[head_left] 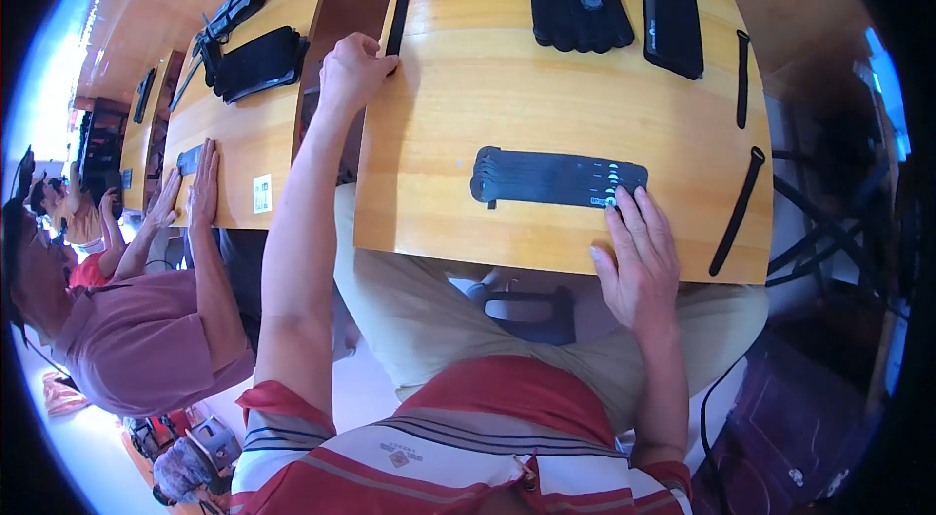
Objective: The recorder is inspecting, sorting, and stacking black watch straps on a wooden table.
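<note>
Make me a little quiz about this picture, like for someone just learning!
1. Which hand is at the narrow black strap near the left edge of the wooden table?
2. True or false: the right hand has fingertips on the wide dark band.
3. How many other straps lie near the table's right edge?

Key:
1. The left hand.
2. True.
3. Two.

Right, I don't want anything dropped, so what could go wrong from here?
The left hand is at the lower end of a thin black strap by the left edge of the desk, so a tug might drop it. The right hand has fingertips at one corner of the flat dark band, so a slip could shift it. The strap near the lower right edge might be brushed off.
</note>
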A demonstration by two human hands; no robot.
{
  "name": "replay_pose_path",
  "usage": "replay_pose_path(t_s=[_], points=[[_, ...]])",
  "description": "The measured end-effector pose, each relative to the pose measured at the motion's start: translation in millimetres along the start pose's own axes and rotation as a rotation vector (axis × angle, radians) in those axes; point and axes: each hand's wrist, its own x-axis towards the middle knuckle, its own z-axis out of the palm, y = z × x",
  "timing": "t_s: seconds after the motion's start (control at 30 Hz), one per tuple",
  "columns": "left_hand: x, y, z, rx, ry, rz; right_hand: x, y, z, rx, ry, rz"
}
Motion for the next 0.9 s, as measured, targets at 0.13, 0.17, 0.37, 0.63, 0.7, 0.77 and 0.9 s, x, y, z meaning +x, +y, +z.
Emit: replay_pose_path(t_s=[0.13,0.17,0.37,0.63,0.7,0.77,0.9], points=[[-21.5,-3.8,-7.8,-0.337,-0.210,-0.047,-2.7,-0.1,-2.5,0.043,0.055,0.000],[-32.2,-1.8,-8.6,-0.409,-0.262,-0.038,-4.1,-0.7,-2.6,0.076,0.083,0.008],[-180.2,54.8,-32.6,-1.276,-0.299,-0.142,18.1,-59.5,-14.3,0.226,0.338,-0.173],[-291.2,59.0,-35.4,-1.594,-0.483,-0.207,18.7,-93.6,4.5,0.375,0.397,-0.494],[-298.5,58.9,-39.5,-1.594,-0.506,-0.225,11.2,-95.1,3.7,0.394,0.386,-0.499],[-301.8,53.4,-42.0,-1.612,-0.606,-0.184,6.0,-96.5,1.6,0.421,0.378,-0.504],[-301.8,33.7,-24.8,-1.402,-0.375,0.087,-1.3,-102.7,-13.7,0.712,0.346,-0.456]])
